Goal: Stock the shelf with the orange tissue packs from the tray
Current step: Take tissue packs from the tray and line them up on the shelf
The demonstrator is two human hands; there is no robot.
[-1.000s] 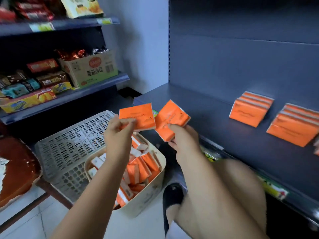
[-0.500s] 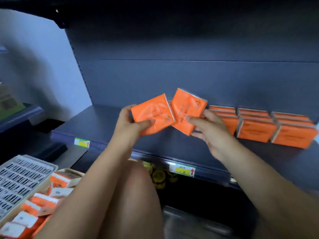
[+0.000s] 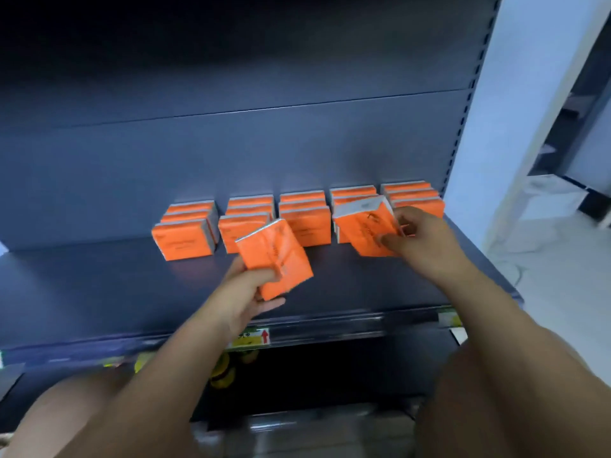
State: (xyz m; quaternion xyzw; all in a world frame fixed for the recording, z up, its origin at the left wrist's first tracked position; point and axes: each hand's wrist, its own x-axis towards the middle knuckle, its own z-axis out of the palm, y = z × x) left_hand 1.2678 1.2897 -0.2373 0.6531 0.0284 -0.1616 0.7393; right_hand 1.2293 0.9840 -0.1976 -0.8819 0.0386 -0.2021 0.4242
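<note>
Orange pack pinched in my right hand tilts just before the shelved packs beyond it, ahead of my left hand, which grips another pack.

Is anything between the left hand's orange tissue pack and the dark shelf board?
Nothing visible: the left hand holds the orange tissue pack over bare dark shelf board, in front of the standing rows of packs.

red arrow — on price label
</note>
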